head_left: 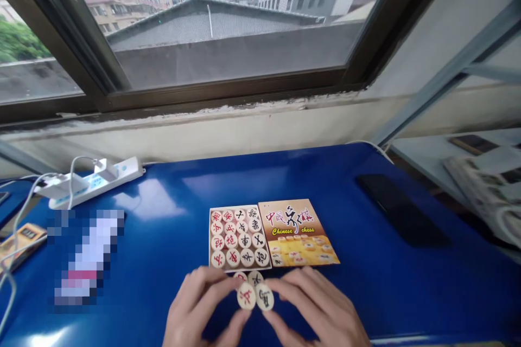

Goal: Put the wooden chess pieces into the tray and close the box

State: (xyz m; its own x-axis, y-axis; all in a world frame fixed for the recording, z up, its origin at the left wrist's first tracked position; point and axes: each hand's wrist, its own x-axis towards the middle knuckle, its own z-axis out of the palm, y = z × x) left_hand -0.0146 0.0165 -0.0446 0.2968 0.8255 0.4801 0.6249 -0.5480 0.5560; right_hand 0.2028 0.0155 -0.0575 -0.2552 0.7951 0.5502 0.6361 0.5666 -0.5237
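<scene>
My left hand pinches a round Chinese chess piece with a red character between thumb and finger. Beside it, a piece with a black character is gripped the same way by my right hand. The two pieces are side by side, faces up. Just beyond them a black-marked piece and a red-marked piece are partly hidden. An open box stands past my hands, filled with rows of red and black pieces. Its "Chinese chess" lid lies against the box's right side.
A white power strip with plugs and cables is at the back left of the blue table. A blurred-out object lies at left, near an orange-yellow packet. To the right is a dark flat object. The window rises behind.
</scene>
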